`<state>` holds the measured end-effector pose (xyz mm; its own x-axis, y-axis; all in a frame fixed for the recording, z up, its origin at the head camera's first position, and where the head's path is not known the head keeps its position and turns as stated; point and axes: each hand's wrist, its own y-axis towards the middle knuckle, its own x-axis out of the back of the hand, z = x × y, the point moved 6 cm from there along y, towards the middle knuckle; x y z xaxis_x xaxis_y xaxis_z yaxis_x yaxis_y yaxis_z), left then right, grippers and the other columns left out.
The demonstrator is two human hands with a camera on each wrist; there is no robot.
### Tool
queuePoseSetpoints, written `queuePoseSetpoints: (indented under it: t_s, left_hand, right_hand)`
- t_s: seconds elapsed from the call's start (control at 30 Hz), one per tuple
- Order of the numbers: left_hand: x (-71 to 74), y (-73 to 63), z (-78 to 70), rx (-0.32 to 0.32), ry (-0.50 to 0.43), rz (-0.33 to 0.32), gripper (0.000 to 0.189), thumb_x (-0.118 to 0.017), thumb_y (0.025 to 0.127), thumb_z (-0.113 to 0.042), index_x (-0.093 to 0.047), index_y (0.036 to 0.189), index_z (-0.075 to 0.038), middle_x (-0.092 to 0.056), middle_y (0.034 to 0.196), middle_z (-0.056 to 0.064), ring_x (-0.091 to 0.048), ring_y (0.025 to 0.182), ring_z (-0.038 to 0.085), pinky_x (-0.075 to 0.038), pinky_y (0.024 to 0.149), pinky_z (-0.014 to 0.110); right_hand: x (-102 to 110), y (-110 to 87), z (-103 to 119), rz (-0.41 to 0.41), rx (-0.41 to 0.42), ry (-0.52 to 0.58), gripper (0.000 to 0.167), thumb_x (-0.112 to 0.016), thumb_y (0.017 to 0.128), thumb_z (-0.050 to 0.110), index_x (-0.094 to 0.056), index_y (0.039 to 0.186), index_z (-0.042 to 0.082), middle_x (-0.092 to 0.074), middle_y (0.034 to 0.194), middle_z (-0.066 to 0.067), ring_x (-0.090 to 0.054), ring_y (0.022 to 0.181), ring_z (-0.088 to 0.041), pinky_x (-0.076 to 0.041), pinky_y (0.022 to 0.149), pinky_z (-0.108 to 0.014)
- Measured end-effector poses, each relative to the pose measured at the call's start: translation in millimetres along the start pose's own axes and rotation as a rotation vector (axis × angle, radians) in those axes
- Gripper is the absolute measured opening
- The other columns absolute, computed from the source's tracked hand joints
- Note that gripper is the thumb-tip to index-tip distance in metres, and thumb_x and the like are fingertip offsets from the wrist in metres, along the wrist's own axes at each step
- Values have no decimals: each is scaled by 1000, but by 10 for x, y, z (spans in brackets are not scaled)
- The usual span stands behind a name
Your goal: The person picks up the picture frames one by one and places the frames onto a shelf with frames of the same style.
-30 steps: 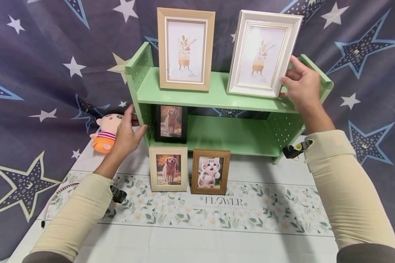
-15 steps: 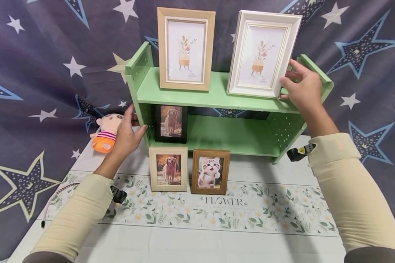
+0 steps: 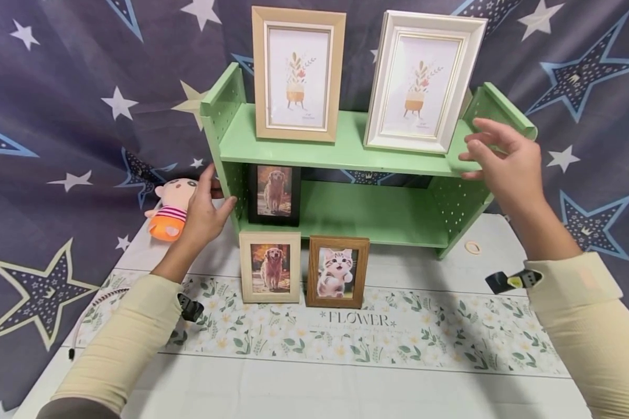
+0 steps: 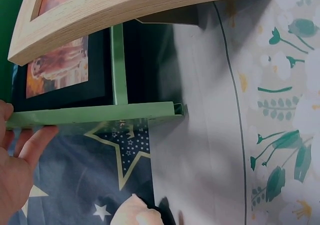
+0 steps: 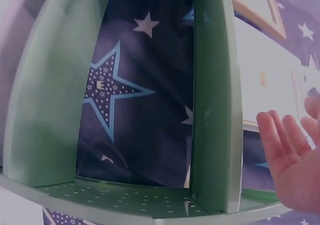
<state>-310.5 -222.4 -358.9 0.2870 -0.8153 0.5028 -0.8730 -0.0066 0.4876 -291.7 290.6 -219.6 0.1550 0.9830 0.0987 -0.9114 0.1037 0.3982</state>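
The left hand [image 3: 206,214] pinches the left side wall of the green shelf [image 3: 372,213] between thumb and fingers, while the right hand [image 3: 512,167], fingers loosely bent and holding nothing, is near the shelf's right end; the white frame [image 3: 421,87] stands on the shelf's top board, just beside that hand but apart, with the tan frame [image 3: 297,78] nearer the shelf's left end

Head view: forward and down on the green shelf [image 3: 372,215]. Left wrist: close, turned sideways, at its nine-o'clock end; right wrist: close, sideways, at three o'clock. All share the shelf.
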Motion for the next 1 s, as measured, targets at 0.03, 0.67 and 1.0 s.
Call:
queuePoseSetpoints:
  t_s: [0.03,0.67,1.0]
  left_hand:
    - [1,-1,-3,-2,-1,-1,80,-65,93,1,-24,161,-12,-59,120,30,-64,107,47,-51,100,59]
    - [-7,-16,8,-4,0,-2,78,-63,94,1,-24,161,-11,-57,121,30,-63,108,47,-50,102,60]
    - [-4,6,8,-7,-3,-6,79,-63,94,1,-24,161,-12,-57,121,31,-63,108,47,-50,102,60]
  right_hand:
    - [-6,-49,7,13,16,27,40,-68,94,-1,-66,133,7,-74,99,3,-74,76,-7,-61,57,-23]
    - [-361,-786,-536,288,92,-227,40,-62,97,-4,-62,137,2,-71,102,16,-72,80,-1,-62,60,-24]
    - [-678,-1097,-1093,330,-56,-215,50,-64,96,-3,-54,145,4,-70,116,-11,-71,84,-2,-64,67,-29]
